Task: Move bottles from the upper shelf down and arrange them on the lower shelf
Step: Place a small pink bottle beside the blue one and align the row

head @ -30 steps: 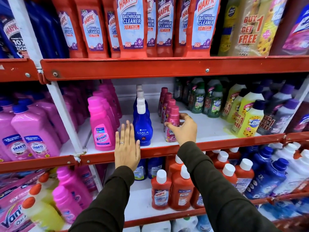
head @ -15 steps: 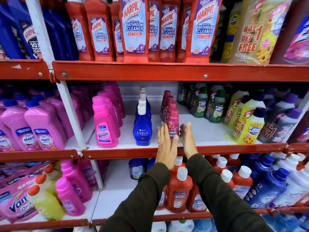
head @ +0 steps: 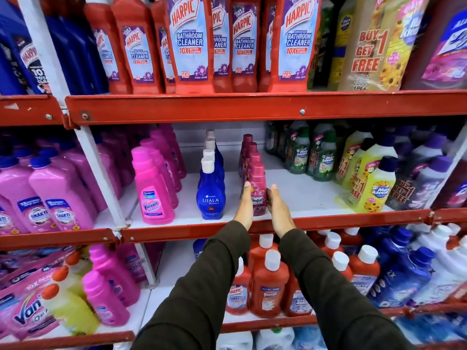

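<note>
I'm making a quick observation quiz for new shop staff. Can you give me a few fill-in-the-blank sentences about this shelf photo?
1. The left hand and right hand press flat on either side of the front dark pink bottle, whose label reads ____.
2. Directly to its left stands a blue bottle with a ____ cap.
3. The shelf rails are painted ____.

Missing words: Comfort; white; red

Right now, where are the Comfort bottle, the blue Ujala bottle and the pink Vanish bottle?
Comfort bottle (head: 256,178): head view, upper body above the hands.
Ujala bottle (head: 211,198): head view, front label.
Vanish bottle (head: 151,198): head view, front label.
</note>
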The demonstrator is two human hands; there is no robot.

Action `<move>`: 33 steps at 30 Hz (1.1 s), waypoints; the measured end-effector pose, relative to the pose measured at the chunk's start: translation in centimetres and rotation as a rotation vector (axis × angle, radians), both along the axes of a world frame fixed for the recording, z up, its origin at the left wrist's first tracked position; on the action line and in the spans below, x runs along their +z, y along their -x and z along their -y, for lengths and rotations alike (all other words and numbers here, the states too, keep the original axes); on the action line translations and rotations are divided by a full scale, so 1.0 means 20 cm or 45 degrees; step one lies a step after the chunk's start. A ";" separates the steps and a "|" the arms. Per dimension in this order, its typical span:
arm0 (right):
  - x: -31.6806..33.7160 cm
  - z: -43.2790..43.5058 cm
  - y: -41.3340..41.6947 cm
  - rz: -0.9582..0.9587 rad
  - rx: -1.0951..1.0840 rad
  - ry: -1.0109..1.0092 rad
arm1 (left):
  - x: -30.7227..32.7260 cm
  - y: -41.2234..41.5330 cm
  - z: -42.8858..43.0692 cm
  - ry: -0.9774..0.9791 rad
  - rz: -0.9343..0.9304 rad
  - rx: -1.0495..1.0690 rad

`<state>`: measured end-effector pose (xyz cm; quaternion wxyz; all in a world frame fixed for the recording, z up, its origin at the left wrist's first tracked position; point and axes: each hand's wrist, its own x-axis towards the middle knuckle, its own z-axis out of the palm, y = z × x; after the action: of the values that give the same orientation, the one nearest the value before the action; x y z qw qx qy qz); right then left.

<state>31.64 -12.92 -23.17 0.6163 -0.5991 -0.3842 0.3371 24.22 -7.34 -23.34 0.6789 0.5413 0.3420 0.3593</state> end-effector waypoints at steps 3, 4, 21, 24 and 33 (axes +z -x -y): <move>0.02 0.02 0.02 0.017 -0.002 0.002 | -0.01 0.00 -0.02 0.024 0.012 -0.002; 0.03 0.02 0.02 0.007 -0.010 -0.003 | -0.01 0.00 -0.02 0.026 0.008 0.010; 0.08 -0.14 0.56 -0.255 0.127 -0.192 | 0.00 0.53 -0.06 -0.389 0.074 0.652; 0.09 -0.17 0.56 -0.310 0.126 -0.134 | 0.04 0.57 -0.13 -0.078 0.135 0.426; 0.05 -0.18 0.55 -0.251 0.135 -0.080 | -0.02 0.57 -0.21 -0.009 0.102 0.242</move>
<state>20.65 -9.27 -22.16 0.6508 -0.5224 -0.3633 0.4142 12.79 -3.22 -23.83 0.6529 0.4940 0.3632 0.4447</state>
